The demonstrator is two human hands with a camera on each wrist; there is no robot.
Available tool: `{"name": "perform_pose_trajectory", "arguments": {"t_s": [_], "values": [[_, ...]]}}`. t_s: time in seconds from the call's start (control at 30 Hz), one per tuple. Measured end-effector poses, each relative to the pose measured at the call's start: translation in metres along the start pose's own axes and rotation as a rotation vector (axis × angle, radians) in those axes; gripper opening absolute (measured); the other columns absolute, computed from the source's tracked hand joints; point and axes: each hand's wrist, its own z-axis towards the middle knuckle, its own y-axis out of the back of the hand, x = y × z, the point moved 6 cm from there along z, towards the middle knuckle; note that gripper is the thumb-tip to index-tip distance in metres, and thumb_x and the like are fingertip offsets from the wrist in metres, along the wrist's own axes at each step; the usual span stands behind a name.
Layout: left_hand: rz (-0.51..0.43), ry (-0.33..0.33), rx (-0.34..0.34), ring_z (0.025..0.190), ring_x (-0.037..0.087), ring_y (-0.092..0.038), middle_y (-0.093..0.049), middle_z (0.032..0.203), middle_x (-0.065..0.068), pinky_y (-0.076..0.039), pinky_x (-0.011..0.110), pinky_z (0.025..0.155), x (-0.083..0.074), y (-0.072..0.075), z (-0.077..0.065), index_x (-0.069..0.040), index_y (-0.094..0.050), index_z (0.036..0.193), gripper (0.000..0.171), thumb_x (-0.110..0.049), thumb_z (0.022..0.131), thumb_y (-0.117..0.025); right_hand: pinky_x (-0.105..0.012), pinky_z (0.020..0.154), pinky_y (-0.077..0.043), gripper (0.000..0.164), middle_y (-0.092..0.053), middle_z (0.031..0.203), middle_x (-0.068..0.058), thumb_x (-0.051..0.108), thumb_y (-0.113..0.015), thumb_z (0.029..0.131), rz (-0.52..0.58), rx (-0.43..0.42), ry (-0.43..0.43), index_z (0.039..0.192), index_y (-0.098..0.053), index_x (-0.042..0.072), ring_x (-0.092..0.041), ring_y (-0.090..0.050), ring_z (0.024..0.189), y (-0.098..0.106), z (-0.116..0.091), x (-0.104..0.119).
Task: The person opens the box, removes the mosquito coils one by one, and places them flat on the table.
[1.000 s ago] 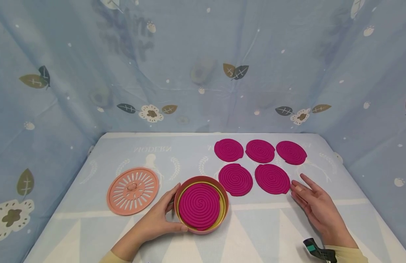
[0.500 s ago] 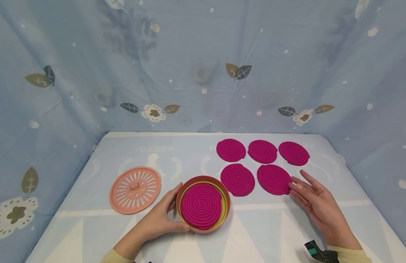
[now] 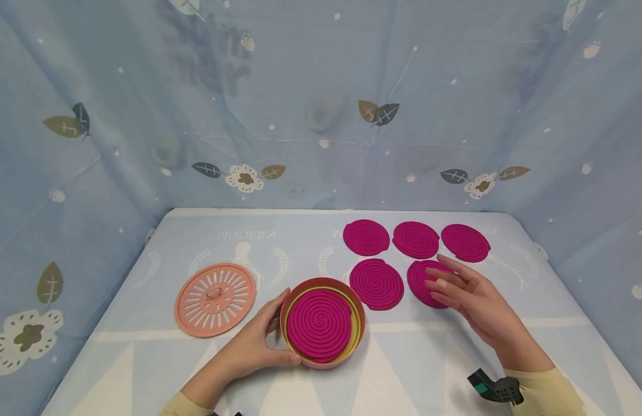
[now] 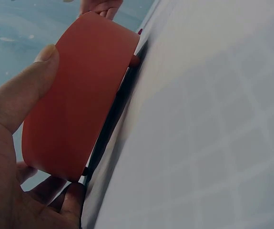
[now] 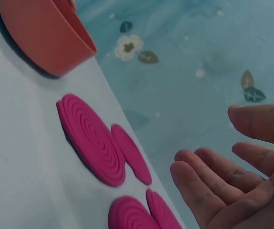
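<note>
My left hand point(image 3: 259, 340) grips the left side of a round pink mosquito coil box point(image 3: 359, 315), thumb in front and fingers behind. In the left wrist view the box's smooth orange-red wall point(image 4: 79, 95) shows between thumb and fingers, with small feet underneath. Inside the box, within a yellow inner ring, lies a magenta mosquito coil point(image 3: 319, 325). My right hand point(image 3: 474, 297), fingers spread and holding nothing, hovers over the right-hand coil point(image 3: 422, 284) of the front row and partly covers it. Another coil point(image 3: 376, 284) lies between that one and the box.
A back row holds a left coil point(image 3: 366, 237), a middle coil point(image 3: 416, 240) and a right coil point(image 3: 466, 242). A round pink slotted lid point(image 3: 215, 299) with a small ring handle lies left of the box. Patterned blue curtain point(image 3: 321, 104) surrounds the table.
My right hand has moved left and slightly up, from beside the front-row right coil to over it. The left hand keeps its grip on the box; the view has shifted slightly.
</note>
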Motion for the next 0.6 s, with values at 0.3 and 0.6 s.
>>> {"name": "perform_pose_trajectory", "arguments": {"t_s": [0.3, 0.6], "values": [[-0.008, -0.002, -0.001, 0.139, 0.011, -0.036, -0.026, 0.158, -0.008, -0.034, 0.029, 0.113, 0.001, -0.001, 0.000, -0.022, -0.018, 0.160, 0.123, -0.043, 0.064, -0.093, -0.031, 0.095, -0.054, 0.063, -0.049, 0.143, -0.022, 0.019, -0.065, 0.097, -0.106, 0.094, -0.020, 0.153, -0.036, 0.015, -0.030, -0.058, 0.122, -0.040, 0.024, 0.016], [0.001, 0.002, 0.003, 0.140, 0.009, -0.034, -0.025, 0.158, -0.010, -0.034, 0.027, 0.113, -0.001, 0.000, 0.000, -0.024, -0.017, 0.160, 0.123, -0.043, 0.065, -0.093, -0.040, 0.099, -0.052, 0.061, -0.054, 0.141, -0.012, 0.026, -0.068, 0.095, -0.133, 0.218, -0.064, 0.150, -0.042, 0.020, -0.028, -0.055, 0.126, -0.086, 0.038, 0.020]]}}
